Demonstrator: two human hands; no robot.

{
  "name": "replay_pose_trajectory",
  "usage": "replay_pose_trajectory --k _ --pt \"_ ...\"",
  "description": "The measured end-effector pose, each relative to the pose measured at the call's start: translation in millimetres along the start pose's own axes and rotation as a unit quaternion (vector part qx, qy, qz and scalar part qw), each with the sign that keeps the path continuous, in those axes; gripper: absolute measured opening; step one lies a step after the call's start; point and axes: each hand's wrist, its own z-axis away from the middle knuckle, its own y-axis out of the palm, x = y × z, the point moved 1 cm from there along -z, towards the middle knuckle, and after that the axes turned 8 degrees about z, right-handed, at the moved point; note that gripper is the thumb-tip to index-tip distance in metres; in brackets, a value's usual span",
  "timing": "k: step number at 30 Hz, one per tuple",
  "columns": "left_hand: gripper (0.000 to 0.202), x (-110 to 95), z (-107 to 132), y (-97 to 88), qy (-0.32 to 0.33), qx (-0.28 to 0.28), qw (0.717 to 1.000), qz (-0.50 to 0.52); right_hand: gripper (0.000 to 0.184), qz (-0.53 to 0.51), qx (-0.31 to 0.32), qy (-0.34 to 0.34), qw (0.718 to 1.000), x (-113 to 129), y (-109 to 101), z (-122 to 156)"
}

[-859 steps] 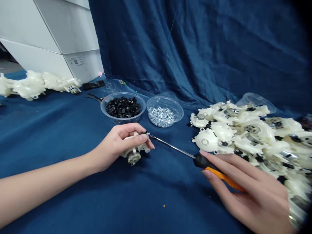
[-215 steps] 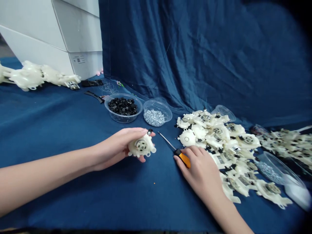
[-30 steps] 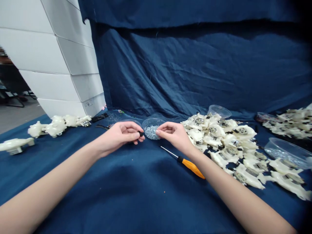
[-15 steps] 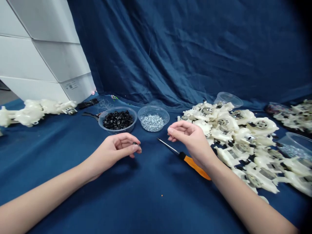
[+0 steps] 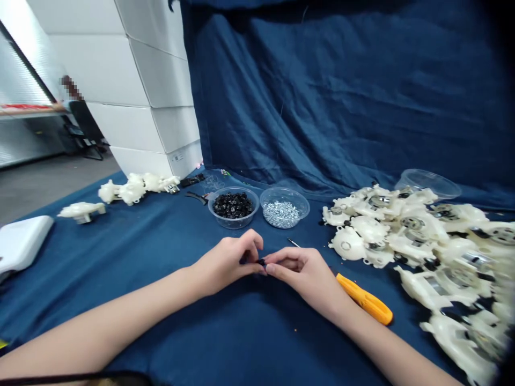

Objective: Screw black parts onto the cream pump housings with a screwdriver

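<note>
Dark blue cloth (image 5: 132, 321) covers the work surface, and a creased blue drape (image 5: 341, 91) rises behind it, with stacked white cartons (image 5: 153, 91) off to the left. Both bare hands meet near the middle of the cloth, and a small black part (image 5: 261, 262) sits where their fingertips come together, mostly hidden by the fingers. The left hand (image 5: 227, 260) is curled almost closed, its thumb and fingertips pinched on the part. The right hand (image 5: 303, 279) is half closed, with its fingertips (image 5: 269, 269) up against the part from the other side; whether they share the hold cannot be told. The part looks light, hard and easy to drop, so it seems best held by its edges between the fingertip pads. Just beyond the grip stand a clear plastic bowl (image 5: 233, 227) of black plastic pieces (image 5: 232, 205) and a second clear bowl (image 5: 284, 225) of silver screws (image 5: 280, 214). To the right of the right hand lie an orange-handled screwdriver (image 5: 364, 299) and a heap of cream plastic gear housings (image 5: 410, 236). Small black-handled pliers (image 5: 196, 197) rest farther left, behind the bowls.
</note>
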Motion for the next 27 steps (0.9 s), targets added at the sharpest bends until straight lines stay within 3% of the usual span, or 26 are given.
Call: replay_pose_trajectory --k 5,9,13,14,16,17,19,20,22,23,25,27 --pt "0.028 -7 6 5.5 -0.003 0.035 0.999 -0.035 0.023 -0.021 0.024 -0.013 0.999 -6 8 1" --pt "0.025 -16 4 11.4 -0.007 0.054 0.997 -0.05 0.017 0.024 0.044 -0.035 0.998 -9 7 1" --pt "0.051 -24 8 0.6 -0.01 0.056 0.997 -0.059 0.015 0.076 0.014 -0.052 0.996 -14 5 -2" --pt "0.059 -24 12 -11.7 -0.014 0.036 0.997 -0.064 0.015 0.087 0.005 -0.053 0.995 -15 5 -3" --pt "0.05 -18 26 -52.6 -0.036 -0.037 0.995 -0.085 0.016 0.102 -0.008 -0.053 0.993 -17 5 -4" --pt "0.047 -12 36 -80.8 -0.061 -0.119 0.983 -0.124 0.016 0.106 -0.014 -0.054 0.993 -18 5 -5" --pt "0.05 5 64 -144.3 -0.12 -0.294 0.917 -0.243 0.015 0.118 -0.022 -0.059 0.991 -18 6 -5" --pt "0.052 15 79 -174.7 -0.14 -0.34 0.892 -0.263 0.015 0.123 -0.024 -0.062 0.99 -18 6 -5" --pt "0.054 35 110 -225.1 -0.175 -0.385 0.866 -0.267 0.014 0.129 -0.025 -0.066 0.989 -17 7 -5" --pt "0.054 44 124 -243.1 -0.191 -0.385 0.865 -0.258 0.014 0.131 -0.025 -0.067 0.989 -17 7 -4" --pt "0.048 58 149 -265.3 -0.224 -0.371 0.873 -0.223 0.013 0.132 -0.025 -0.067 0.989 -16 8 -4" --pt "0.033 65 168 -274.8 -0.245 -0.351 0.887 -0.172 0.013 0.132 -0.026 -0.067 0.989 -16 8 -4"
